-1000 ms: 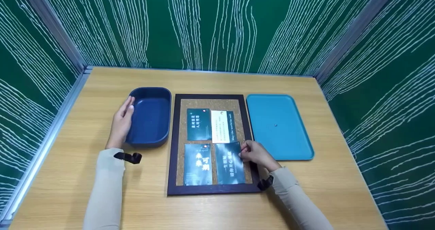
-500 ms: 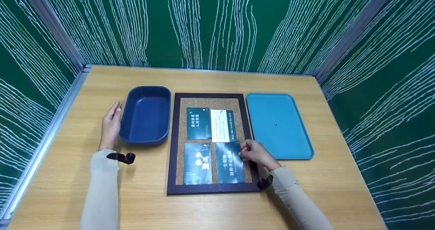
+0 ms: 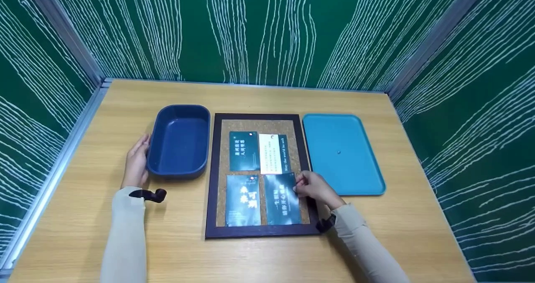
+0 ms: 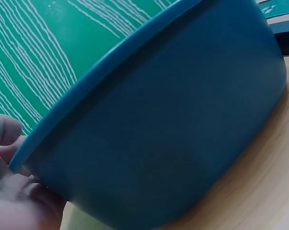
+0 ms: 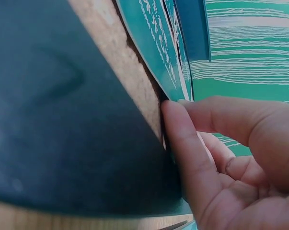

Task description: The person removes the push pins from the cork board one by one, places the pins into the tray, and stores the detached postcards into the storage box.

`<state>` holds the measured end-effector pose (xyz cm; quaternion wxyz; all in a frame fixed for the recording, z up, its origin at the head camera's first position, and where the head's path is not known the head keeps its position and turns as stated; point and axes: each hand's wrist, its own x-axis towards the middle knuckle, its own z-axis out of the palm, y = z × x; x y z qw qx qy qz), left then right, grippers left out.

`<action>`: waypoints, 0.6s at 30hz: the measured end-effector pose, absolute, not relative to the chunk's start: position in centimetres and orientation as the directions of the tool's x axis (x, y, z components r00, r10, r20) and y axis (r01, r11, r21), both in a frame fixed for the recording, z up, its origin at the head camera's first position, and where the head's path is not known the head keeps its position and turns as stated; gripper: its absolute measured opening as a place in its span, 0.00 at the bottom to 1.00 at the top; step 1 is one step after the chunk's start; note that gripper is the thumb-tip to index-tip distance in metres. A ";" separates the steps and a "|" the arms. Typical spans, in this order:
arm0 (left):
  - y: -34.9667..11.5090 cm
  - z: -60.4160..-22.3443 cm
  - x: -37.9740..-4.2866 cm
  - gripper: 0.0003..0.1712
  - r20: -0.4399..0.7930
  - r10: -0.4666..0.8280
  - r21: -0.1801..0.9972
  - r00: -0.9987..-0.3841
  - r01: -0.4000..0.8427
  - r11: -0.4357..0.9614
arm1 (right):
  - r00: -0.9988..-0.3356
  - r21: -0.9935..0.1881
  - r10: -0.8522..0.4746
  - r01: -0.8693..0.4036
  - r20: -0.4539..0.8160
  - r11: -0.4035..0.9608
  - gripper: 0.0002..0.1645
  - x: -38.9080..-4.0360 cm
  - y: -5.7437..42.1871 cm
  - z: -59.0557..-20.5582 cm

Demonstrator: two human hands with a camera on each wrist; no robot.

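In the head view, my right hand (image 3: pixel 313 187) pinches the right edge of the lower right green postcard (image 3: pixel 282 199) on the framed corkboard (image 3: pixel 262 232). Up close in the right wrist view, thumb and finger (image 5: pixel 182 129) meet at the card's edge (image 5: pixel 158 52), over the cork strip beside the dark frame (image 5: pixel 77 124). Three more postcards lie on the board, among them a cream and green one (image 3: pixel 271 154). On the left, my left hand (image 3: pixel 136 161) rests against the outer side of the dark blue bin (image 3: pixel 179 141), its fingers (image 4: pixel 10 148) at the rim.
A flat turquoise tray (image 3: pixel 345 153) lies right of the board, with one tiny object (image 3: pixel 339 152) on it. All this stands on a wooden table (image 3: pixel 175 233). Green panels with white lines (image 3: pixel 267 32) enclose its back and sides.
My left hand has slid left and down along the bin's side, off its upper rim, and the bin's left side shows wider. My right hand keeps its pinch at the same postcard edge.
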<state>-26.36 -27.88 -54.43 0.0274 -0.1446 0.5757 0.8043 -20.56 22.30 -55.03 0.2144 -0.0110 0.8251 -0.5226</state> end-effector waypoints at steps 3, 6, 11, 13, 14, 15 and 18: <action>-27.8 -54.4 -26.2 0.29 -0.302 -0.098 0.902 -0.948 -0.251 -0.351 | -0.910 -0.865 -0.237 0.204 -0.340 0.458 0.12 -20.5 22.2 -55.1; -27.9 -54.4 -26.1 0.28 -0.329 -0.086 0.894 -0.941 -0.281 -0.348 | -0.912 -0.867 -0.239 0.195 -0.332 0.459 0.11 -20.5 22.2 -55.1; -28.1 -54.3 -25.8 0.29 -0.333 -0.055 0.881 -0.941 -0.290 -0.374 | -0.913 -0.859 -0.229 0.199 -0.337 0.472 0.10 -20.4 22.2 -55.0; -28.1 -54.2 -25.7 0.29 -0.334 -0.049 0.875 -0.941 -0.291 -0.386 | -0.911 -0.856 -0.225 0.209 -0.346 0.473 0.11 -20.4 22.2 -55.0; -28.1 -54.2 -25.6 0.29 -0.335 -0.049 0.874 -0.941 -0.291 -0.388 | -0.910 -0.855 -0.223 0.213 -0.350 0.473 0.11 -20.4 22.2 -54.9; -28.1 -54.1 -25.5 0.29 -0.338 -0.050 0.874 -0.940 -0.294 -0.387 | -0.910 -0.853 -0.218 0.218 -0.354 0.475 0.11 -20.4 22.2 -54.9; -28.0 -54.1 -25.4 0.29 -0.335 -0.052 0.876 -0.941 -0.291 -0.385 | -0.907 -0.855 -0.220 0.226 -0.360 0.467 0.11 -20.5 22.2 -54.8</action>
